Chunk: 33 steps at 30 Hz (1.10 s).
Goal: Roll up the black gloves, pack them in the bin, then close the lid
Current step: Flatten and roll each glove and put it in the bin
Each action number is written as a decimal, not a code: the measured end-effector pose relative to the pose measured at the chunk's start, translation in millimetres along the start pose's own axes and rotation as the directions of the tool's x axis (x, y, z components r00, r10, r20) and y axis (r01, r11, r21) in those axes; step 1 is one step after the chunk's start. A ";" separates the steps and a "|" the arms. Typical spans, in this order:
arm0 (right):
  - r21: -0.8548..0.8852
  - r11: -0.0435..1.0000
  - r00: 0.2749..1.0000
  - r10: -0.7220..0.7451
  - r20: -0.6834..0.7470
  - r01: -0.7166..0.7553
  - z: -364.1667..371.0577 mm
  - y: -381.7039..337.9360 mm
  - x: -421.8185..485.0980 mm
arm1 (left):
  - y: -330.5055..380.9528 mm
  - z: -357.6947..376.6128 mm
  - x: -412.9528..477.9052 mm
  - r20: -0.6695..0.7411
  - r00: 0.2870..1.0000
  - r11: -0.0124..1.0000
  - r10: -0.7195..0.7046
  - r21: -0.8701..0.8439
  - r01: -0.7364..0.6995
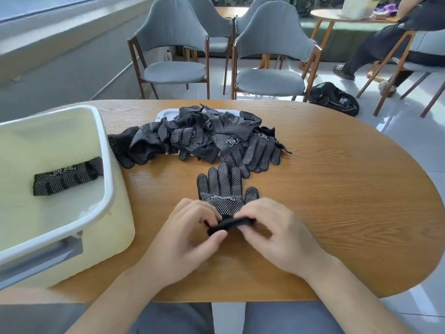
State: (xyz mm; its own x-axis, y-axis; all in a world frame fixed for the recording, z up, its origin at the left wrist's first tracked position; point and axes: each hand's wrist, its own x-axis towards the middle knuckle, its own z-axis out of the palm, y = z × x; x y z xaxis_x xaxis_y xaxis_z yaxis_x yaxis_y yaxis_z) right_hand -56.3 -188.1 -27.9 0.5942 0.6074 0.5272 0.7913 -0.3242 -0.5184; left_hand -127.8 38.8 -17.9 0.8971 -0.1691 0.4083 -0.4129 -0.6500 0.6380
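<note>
A black dotted glove [225, 189] lies flat on the wooden table [337, 189] in front of me, fingers pointing away. Its cuff end is curled into a small roll. My left hand [185, 235] and my right hand [272, 235] both pinch that rolled cuff, one at each side. Behind it sits a heap of several black dotted gloves [207, 136]. The pale yellow bin [106, 165] with a white rim stands open at the left, and one rolled glove [67, 179] lies on its floor.
A white lid [168, 115] lies flat under the far part of the heap. Grey chairs [269, 56] stand past the table. A black bag [333, 98] is on the floor, and a seated person [395, 39] is at the far right.
</note>
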 end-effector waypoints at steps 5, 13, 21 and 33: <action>0.224 0.937 0.950 0.296 -0.099 -0.269 -27.4 -8.1 41.6 | 15.1 -13.9 40.4 -0.108 0.975 0.976 -0.193 -0.125 0.179; 0.455 0.832 0.917 0.392 -0.077 -0.317 -78.9 -18.7 102.3 | 57.4 -43.0 109.0 -0.150 0.936 0.822 -0.319 -0.535 0.195; 0.471 0.826 0.917 0.390 -0.085 -0.308 -83.3 -20.2 106.5 | 62.4 -45.5 111.5 -0.150 0.918 0.727 -0.367 -0.662 0.183; 0.233 0.829 0.862 0.486 0.148 -0.508 -80.6 -17.9 122.8 | 51.1 -48.0 112.6 -0.168 0.902 0.901 -0.398 0.116 0.418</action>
State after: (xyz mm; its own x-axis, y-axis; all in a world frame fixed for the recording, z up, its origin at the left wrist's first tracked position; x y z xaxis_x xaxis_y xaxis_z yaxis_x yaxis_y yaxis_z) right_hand 14.2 -166.1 100.4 0.8748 0.4734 0.1026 0.3211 -0.4082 -0.8546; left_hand -55.6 22.1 92.1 0.9470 0.2302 0.2242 0.0218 -0.7423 0.6697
